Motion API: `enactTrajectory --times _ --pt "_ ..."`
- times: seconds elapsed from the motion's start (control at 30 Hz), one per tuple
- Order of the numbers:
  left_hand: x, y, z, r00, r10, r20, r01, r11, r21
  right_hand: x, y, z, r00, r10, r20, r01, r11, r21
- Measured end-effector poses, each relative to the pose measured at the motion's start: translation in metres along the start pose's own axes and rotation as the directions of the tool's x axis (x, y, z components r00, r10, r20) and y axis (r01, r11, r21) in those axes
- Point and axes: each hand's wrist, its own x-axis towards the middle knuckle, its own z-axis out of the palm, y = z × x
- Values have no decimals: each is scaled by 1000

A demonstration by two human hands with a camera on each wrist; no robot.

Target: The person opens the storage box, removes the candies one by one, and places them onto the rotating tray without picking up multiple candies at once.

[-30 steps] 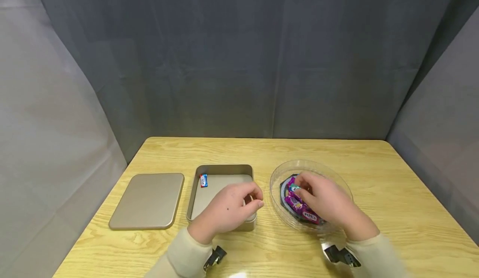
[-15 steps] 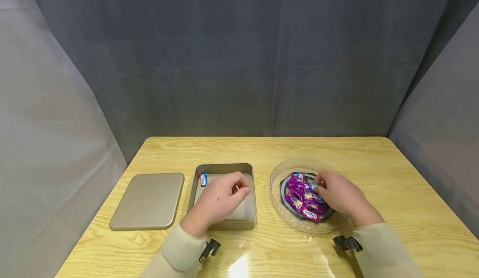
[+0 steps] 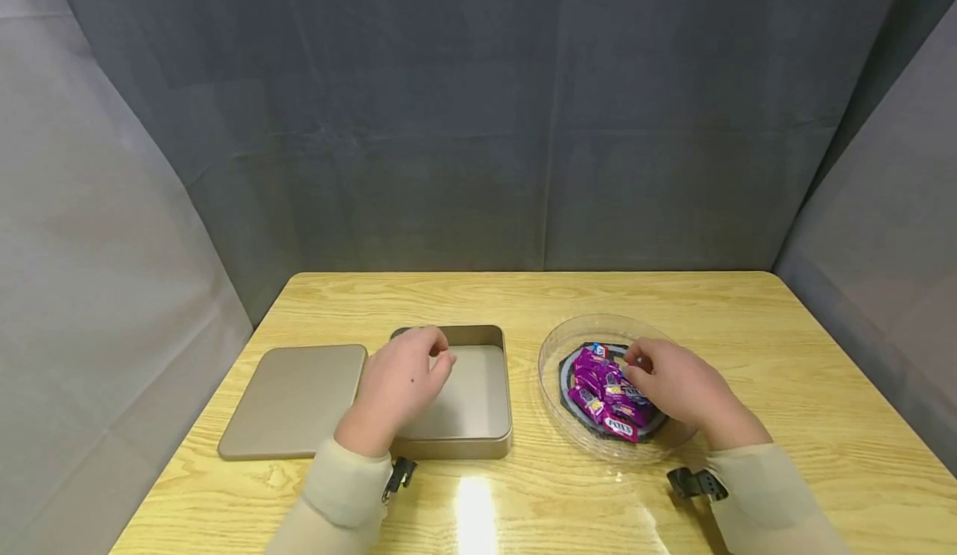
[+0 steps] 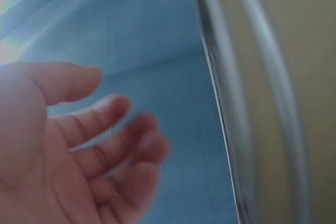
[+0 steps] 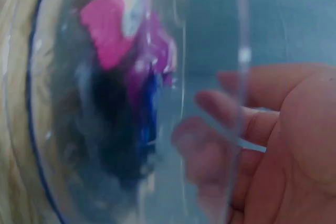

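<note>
My left hand (image 3: 399, 385) hovers over the left side of an open gold metal tin (image 3: 471, 447), fingers loosely curled. In the left wrist view the thumb stands apart from the fingers, with nothing between them. It covers the tin's left part, hiding the small red-and-blue wrapped candy there. My right hand (image 3: 676, 380) reaches into a round clear plastic bowl (image 3: 552, 410), fingertips right at a pile of purple wrapped candies (image 3: 598, 385). Through the bowl's wall, the right wrist view shows its bent fingers (image 5: 210, 106) with no candy visible between them.
A square gold lid (image 3: 295, 405) lies flat on the wooden table (image 3: 523, 505), left of the tin. Another small red-and-blue wrapper (image 3: 601, 349) shows at the pile's back edge. Behind the table hangs a dark grey curtain (image 3: 419, 123).
My left hand has moved left across the tin and now covers the wrapped candy in it. My right hand shifted rightward over the pile, uncovering more purple candies, then stayed nearly still.
</note>
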Motion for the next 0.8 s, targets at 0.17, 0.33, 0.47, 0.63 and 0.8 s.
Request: enactTrajectory --times 0.17,0.33,0.47,0.63,0.8 --pt "2 -16 7 991 -94 93 82 989 125 0 -2 0 999 -47 -12 47 998 34" --pt "1 -23 22 967 -81 240 53 991 121 -1 -3 0 998 -53 -14 54 997 47" --pt "1 -26 30 958 -62 281 36 995 98 -2 -6 -2 998 -62 -23 64 996 62" --pt "2 -27 34 948 -67 312 44 996 81 -5 -16 -6 995 -89 -48 94 991 96" --pt "6 -28 39 945 -88 314 50 990 129 -12 -32 -8 986 -152 -74 160 979 126"
